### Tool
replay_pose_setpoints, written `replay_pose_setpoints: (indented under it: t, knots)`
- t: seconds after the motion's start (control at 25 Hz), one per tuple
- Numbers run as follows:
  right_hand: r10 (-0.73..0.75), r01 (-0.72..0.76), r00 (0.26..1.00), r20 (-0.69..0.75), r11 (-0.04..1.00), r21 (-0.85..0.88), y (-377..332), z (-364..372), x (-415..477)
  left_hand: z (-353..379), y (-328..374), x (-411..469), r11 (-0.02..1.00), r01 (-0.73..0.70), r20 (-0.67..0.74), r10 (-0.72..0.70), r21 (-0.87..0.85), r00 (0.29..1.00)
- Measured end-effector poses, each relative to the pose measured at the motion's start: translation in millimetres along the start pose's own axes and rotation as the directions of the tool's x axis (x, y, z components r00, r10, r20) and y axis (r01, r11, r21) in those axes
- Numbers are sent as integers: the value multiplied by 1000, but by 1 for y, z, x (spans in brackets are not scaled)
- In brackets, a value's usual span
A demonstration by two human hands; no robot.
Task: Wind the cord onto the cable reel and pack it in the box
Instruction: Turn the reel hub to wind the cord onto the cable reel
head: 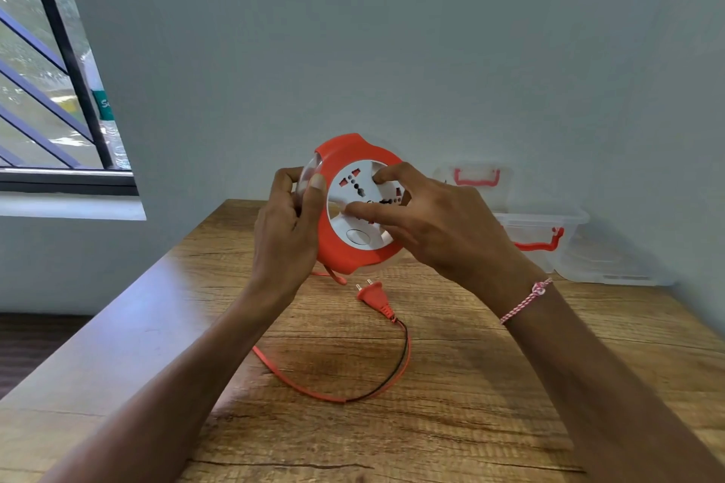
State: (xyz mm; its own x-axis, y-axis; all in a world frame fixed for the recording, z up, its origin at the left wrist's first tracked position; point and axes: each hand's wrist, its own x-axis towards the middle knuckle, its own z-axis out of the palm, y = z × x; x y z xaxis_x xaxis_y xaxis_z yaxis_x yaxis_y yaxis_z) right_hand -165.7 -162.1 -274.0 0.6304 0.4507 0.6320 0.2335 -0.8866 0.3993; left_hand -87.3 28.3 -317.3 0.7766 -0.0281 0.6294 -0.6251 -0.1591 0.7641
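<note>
I cannot see the back of the cable reel (355, 204); my left hand (290, 223) covers its left edge, and my forearm hides part of the cord (314, 388) beneath it. I hold the reel upright above the counter (490, 384), left hand clamped on the rim with the thumb in front. My right hand (439, 223) presses its fingertips on the white socket face, gripping it. The loose cord loops across the counter to the plug (372, 296). The clear box (545, 235) stands near the wall, its contents hard to make out.

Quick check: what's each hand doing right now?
Left hand: closed on the cable reel rim, holding it up.
Right hand: fingers on the reel's white centre, not clearly gripping.
</note>
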Motion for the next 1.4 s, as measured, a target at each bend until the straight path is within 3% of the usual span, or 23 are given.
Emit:
replay_pose_setpoints:
  t: [0.28,0.64,0.92,1.08,1.24,1.4]
  knots:
    - [-41,39,999,-25,996,-74,1,-1,-2,-2,5,-1,999,29,11,-29,35,1000]
    - [42,-48,992,-120,998,-45,-7,4,-3,-1,4,-5,999,-19,24,18,45,1000]
    - [354,-323,914,-198,930,174,-27,8,2,4,7,-10,990,-80,57,73,120,996]
    - [497,-453,862,-100,844,286,-31,7,4,4,5,-9,992,-66,57,60,106,997]
    - [405,-371,907,-117,899,233,-22,5,3,3,3,-7,995,-42,29,39,88,999]
    - [91,-91,996,8,987,134,-5,0,0,-3,3,-2,998,-19,18,18,59,1000]
